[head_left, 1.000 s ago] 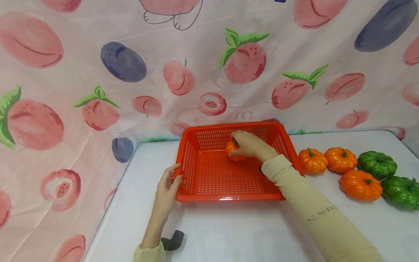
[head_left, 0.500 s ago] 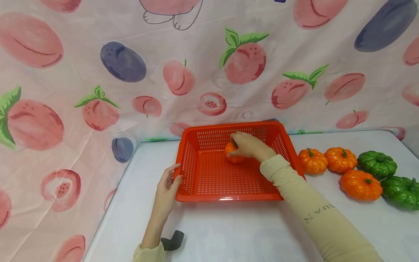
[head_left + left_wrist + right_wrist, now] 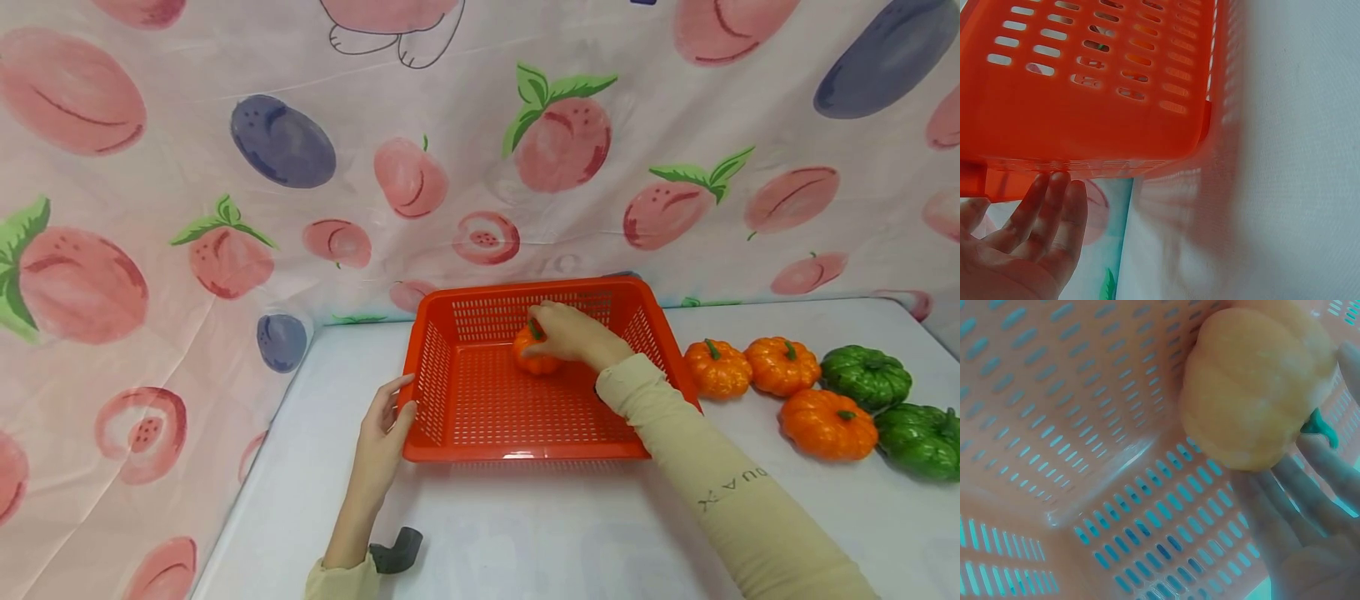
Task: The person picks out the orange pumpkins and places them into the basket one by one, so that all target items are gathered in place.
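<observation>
A red plastic basket [image 3: 480, 452] with slotted walls stands at the back of the table. Inside it, my right hand [image 3: 576, 333] grips a small orange pumpkin [image 3: 536, 365] with a green stem. The right wrist view shows the pumpkin [image 3: 1247, 387] close to the basket's slotted wall, the fingers along its side; whether it rests on the bottom I cannot tell. At the basket's left side, my left hand [image 3: 381, 433] touches the rim. Its fingers [image 3: 1054, 215] look nearly straight in the left wrist view, their tips against the basket's edge.
Right of the basket lie orange pumpkins [image 3: 717, 371] and two green pumpkins [image 3: 866, 377]. A black curved object [image 3: 401, 552] is by my left wrist. A fruit-printed cloth [image 3: 480, 167] hangs behind the white table [image 3: 525, 533].
Over the last second my right hand and the pumpkin in it have shifted very slightly left inside the basket. My left hand and the basket look unchanged.
</observation>
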Motion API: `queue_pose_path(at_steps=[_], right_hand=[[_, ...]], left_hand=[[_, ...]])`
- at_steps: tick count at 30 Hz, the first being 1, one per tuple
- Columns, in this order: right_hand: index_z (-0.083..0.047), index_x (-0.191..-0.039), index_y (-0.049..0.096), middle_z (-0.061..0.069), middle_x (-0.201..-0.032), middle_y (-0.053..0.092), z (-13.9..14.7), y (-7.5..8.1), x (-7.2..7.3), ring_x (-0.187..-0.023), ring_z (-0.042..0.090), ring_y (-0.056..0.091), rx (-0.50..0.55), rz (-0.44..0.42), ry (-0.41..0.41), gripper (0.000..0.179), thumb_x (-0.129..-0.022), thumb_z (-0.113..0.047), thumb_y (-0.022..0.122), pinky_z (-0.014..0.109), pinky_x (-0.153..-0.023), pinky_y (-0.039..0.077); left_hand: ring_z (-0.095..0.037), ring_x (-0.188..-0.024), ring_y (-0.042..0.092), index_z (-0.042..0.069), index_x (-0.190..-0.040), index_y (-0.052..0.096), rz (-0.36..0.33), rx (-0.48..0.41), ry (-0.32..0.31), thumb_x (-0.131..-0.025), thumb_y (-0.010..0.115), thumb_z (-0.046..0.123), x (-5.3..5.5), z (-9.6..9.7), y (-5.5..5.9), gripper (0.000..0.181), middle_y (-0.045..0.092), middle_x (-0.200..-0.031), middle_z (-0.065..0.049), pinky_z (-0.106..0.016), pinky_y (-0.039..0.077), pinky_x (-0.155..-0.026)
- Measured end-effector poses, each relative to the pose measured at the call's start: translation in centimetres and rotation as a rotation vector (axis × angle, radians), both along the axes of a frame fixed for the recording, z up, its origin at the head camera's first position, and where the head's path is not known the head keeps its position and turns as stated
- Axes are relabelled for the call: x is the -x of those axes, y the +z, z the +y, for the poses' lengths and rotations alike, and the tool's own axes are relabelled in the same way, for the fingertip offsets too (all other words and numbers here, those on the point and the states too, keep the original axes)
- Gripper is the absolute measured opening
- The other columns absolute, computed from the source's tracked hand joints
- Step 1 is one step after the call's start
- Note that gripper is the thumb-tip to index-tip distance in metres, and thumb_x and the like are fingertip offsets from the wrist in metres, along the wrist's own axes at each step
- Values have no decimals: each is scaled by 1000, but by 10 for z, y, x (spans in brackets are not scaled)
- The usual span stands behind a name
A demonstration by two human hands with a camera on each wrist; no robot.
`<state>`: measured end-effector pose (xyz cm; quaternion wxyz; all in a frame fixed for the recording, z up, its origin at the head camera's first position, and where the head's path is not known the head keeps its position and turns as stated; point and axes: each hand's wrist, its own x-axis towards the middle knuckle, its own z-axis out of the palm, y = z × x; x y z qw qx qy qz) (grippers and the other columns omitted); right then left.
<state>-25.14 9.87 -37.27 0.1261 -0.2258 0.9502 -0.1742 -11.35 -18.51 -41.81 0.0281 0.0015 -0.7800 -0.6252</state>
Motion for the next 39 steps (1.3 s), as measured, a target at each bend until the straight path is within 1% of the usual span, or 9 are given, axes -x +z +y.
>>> queue_pose_path(at_steps=[4, 8, 10, 16, 23, 28, 34, 37, 39], right_hand=[[2, -131, 56, 21, -136, 56, 0, 0, 0, -133, 39, 47, 8, -8, 6, 58, -91, -37, 71, 49, -110, 40], [4, -140, 50, 25, -146, 47, -1, 1, 0, -142, 41, 36, -20, -3, 14, 67, -92, -37, 71, 51, -115, 33], [5, -142, 47, 26, -149, 44, -1, 2, -1, -143, 41, 35, -39, 2, 19, 69, -92, -38, 70, 51, -116, 31], [4, -141, 49, 26, -149, 43, -1, 5, -3, -140, 40, 39, -70, 37, 28, 69, -92, -39, 71, 52, -114, 34], [1, -135, 55, 26, -147, 45, 2, 14, -8, -138, 41, 41, -53, 69, 13, 63, -90, -38, 73, 54, -111, 37], [-2, -136, 54, 22, -143, 50, 5, 16, -11, -132, 38, 46, -41, 85, 16, 62, -90, -39, 72, 53, -104, 44], [-3, -129, 59, 15, -127, 58, 11, 21, -19, -116, 31, 55, 11, 127, 17, 53, -89, -34, 75, 47, -93, 51], [-3, -127, 61, 14, -125, 58, 14, 26, -23, -112, 29, 56, 27, 155, 16, 52, -88, -34, 76, 45, -90, 52], [-2, -129, 60, 15, -126, 58, 15, 30, -25, -113, 30, 56, 29, 168, 22, 54, -88, -34, 76, 46, -92, 52]], left_hand=[[-32, -121, 58, 16, -142, 49, 5, 7, -4, -102, 56, 17, 0, 0, 1, 41, 55, -137, -16, -34, 56, -92], [-32, -121, 57, 15, -143, 49, 4, 7, -6, -102, 56, 19, -1, 0, 2, 41, 54, -138, -17, -35, 55, -94], [-32, -121, 57, 16, -143, 49, 2, 4, -7, -102, 56, 20, -1, -1, 3, 41, 54, -138, -17, -35, 55, -94], [-31, -122, 57, 16, -143, 49, 0, -2, -7, -102, 56, 20, -2, 0, 3, 41, 54, -138, -15, -33, 55, -94], [-31, -122, 57, 16, -142, 49, 4, -2, -7, -102, 56, 19, -1, -1, 2, 41, 55, -138, -16, -31, 54, -94], [-30, -123, 56, 16, -142, 50, 13, 8, -8, -102, 56, 21, -2, -1, 2, 41, 55, -137, -16, -25, 51, -94], [-30, -122, 57, 17, -142, 50, 6, 11, -4, -102, 56, 20, -4, -1, 2, 41, 55, -136, -16, -25, 53, -93], [-29, -121, 57, 17, -142, 50, 8, 6, -3, -102, 56, 20, -3, 0, 3, 40, 56, -136, -16, -23, 53, -91], [-29, -121, 57, 17, -142, 50, 7, 6, -1, -102, 56, 20, -2, 0, 3, 41, 56, -135, -16, -22, 52, -90]])
